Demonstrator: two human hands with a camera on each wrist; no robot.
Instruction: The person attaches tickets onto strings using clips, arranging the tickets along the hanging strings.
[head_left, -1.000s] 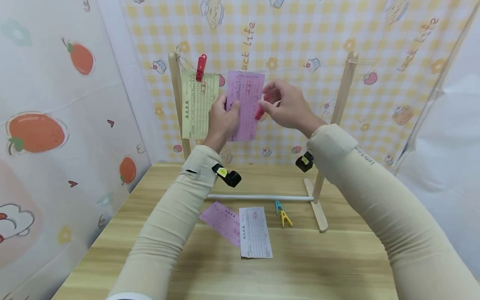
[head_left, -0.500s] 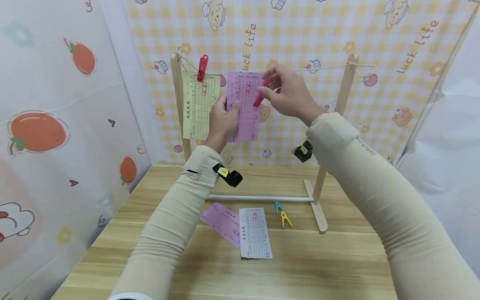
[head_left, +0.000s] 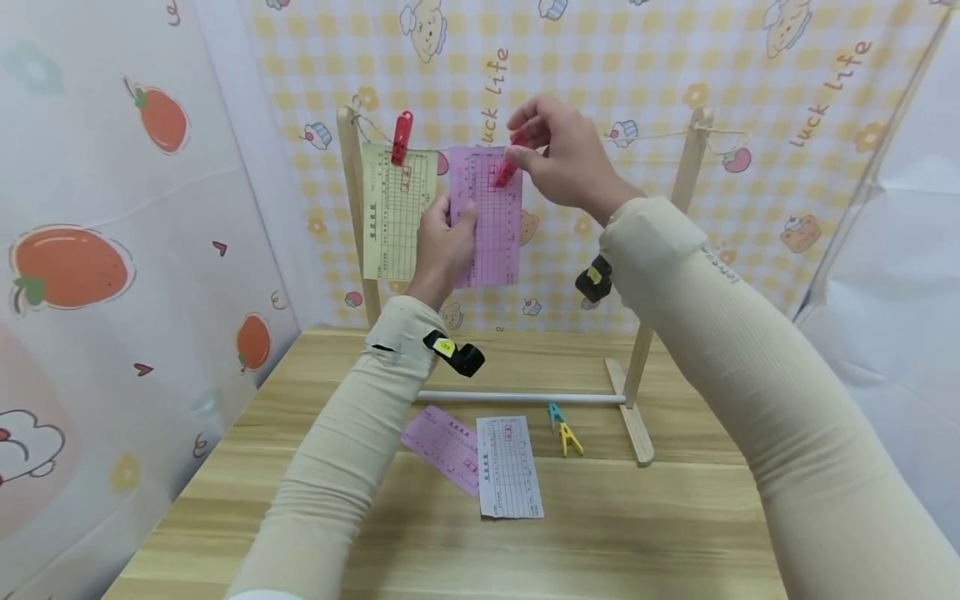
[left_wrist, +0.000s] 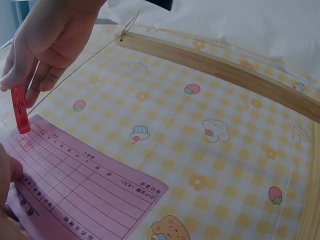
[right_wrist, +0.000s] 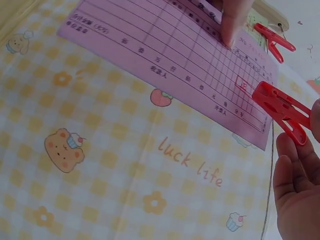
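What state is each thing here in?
Left hand: gripping upper pink slip
Upper pink slip: upright
Right hand: pinching red clip
Yellow slip: hanging, clipped to string
Other red clip: clamped
String: strung between posts
White slip: flat on table
Lower pink slip: flat
Blue clip: loose
Yellow clip: loose

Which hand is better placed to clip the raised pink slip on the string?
Probably the right hand: it pinches a red clothespin near the string, while the left hand holds the pink slip.
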